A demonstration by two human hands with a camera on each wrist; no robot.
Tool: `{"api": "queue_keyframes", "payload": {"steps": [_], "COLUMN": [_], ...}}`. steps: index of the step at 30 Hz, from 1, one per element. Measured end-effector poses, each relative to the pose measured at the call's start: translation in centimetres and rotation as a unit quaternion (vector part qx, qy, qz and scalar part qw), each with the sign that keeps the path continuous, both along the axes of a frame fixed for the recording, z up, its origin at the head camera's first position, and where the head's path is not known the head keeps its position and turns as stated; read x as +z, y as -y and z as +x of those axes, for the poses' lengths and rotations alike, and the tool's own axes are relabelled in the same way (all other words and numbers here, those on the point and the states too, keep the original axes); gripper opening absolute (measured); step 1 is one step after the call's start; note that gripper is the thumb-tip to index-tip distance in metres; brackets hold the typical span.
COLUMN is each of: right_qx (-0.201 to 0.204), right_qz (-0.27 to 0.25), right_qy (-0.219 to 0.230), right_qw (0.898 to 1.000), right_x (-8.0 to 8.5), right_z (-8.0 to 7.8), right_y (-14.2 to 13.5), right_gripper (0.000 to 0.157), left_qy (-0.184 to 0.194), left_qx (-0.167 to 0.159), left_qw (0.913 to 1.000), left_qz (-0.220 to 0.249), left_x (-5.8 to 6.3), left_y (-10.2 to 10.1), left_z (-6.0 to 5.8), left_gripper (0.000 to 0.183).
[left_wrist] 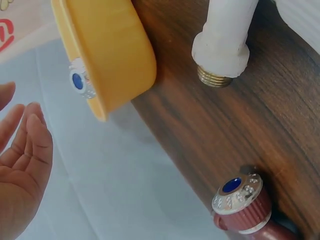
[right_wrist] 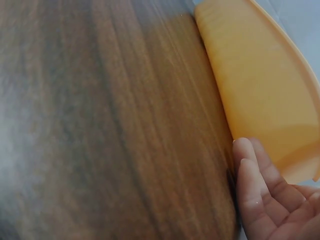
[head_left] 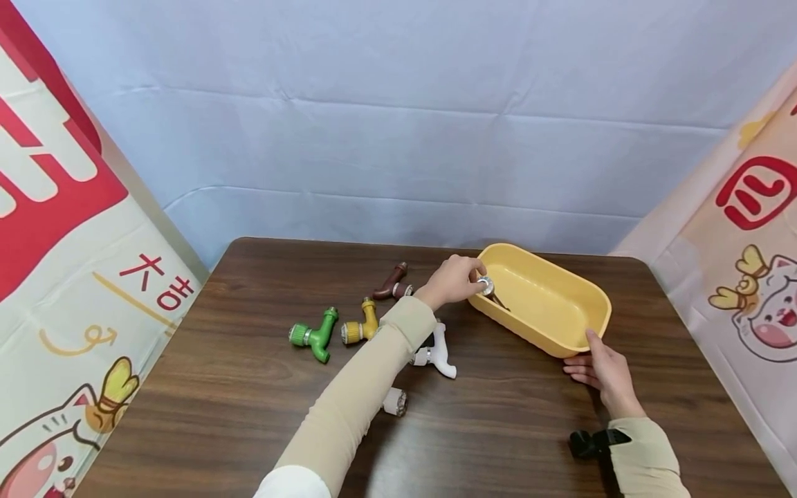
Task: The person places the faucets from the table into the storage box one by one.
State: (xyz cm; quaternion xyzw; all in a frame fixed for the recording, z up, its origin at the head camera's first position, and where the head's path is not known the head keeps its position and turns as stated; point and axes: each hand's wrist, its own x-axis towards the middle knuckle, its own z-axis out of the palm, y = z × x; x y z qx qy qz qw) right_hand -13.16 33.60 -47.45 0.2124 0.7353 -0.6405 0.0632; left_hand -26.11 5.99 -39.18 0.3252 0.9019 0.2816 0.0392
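A yellow plastic basin (head_left: 548,277) stands at the back right of the table. At its near right corner my right hand (head_left: 607,373) grips it, thumb over the rim and fingers against the outer wall (right_wrist: 265,65). A faucet with a silver knob (head_left: 487,286) leans at the basin's left end, its dark spout inside. Beside that knob is my left hand (head_left: 454,280); in the left wrist view its loosely bent fingers (left_wrist: 37,135) stand apart from the blue-centred knob (left_wrist: 78,81) and hold nothing.
Left of the basin lie a brown faucet (head_left: 392,282), a yellow faucet (head_left: 369,319), a green faucet (head_left: 317,337) and a white faucet (head_left: 442,356). Another white knob (head_left: 395,402) shows under the left sleeve, which hides the rest. A pale cloth (head_left: 398,138) hangs behind the table.
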Motion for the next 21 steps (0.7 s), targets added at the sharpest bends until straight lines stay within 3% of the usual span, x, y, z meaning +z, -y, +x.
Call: {"api": "queue_keyframes", "payload": {"steps": [12,21], "right_qx": [-0.004,-0.006], "right_qz": [-0.005,-0.011], "right_qy": [0.003,0.001], "right_qw": [1.000,1.000], "right_x": [0.0,-0.1], "right_z": [0.1,-0.1], "right_y": [-0.1,-0.1], "right_gripper": [0.080,0.076], "left_qy": [-0.021,-0.044], "left_qx": [-0.023,-0.033], "left_qw": [0.9995,0.9984], "left_qz": [-0.010,0.008], "left_x": [1.0,1.2], "left_y": [0.8,1.9], "left_z": [1.0,2.0], "left_gripper": [0.024,0.025]}}
